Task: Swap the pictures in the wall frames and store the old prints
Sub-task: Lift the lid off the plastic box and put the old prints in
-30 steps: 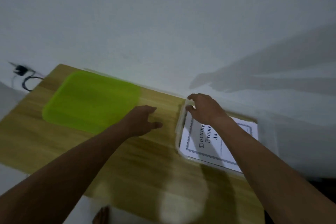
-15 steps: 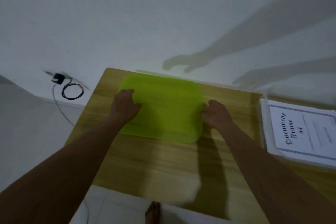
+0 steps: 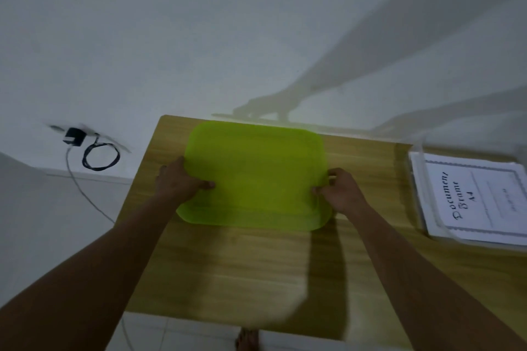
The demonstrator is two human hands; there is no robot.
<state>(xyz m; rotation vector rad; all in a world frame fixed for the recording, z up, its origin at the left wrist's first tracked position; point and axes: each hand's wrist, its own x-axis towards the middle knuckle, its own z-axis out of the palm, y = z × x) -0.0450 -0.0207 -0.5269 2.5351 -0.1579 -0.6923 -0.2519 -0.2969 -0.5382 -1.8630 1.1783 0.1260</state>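
**Q:** Where is the thing being worked on, and who has it?

**A:** A lime-green lid (image 3: 256, 177), flat with rounded corners, lies in the middle of the counter (image 3: 256, 271), toward 12 o'clock; the left hand (image 3: 178, 185) grasps its 9 o'clock edge with the thumb on top; the right hand (image 3: 340, 194) pinches its 3 o'clock edge; neither hand is loose.

**Q:** How would it handle?

**A:** It looks like thin, slightly see-through plastic; probably light, a little bendy and smooth, so a one-handed hold could let it sag or slip; taking it by two opposite edges, as here, seems the sound way. It likely belongs to the clear box (image 3: 415, 171) at 3 o'clock, well apart from it; the box holds white prints (image 3: 482, 202) with a scalloped border, the top one reading "Document Frame A4". Paper creases easily; the lid should go down level, not dragged across the stack.

**Q:** And the surroundings?

**A:** The counter is pale wood grain, pushed against a plain grey wall (image 3: 199, 37) at 12 o'clock; arm shadows fall across that wall. At 9 to 10 o'clock, off the counter, a black plug adapter (image 3: 73, 136) and a looped cable (image 3: 99, 157); at 6 o'clock, pale tiled floor (image 3: 185, 336) and a bare foot (image 3: 248, 339). The light is dim.
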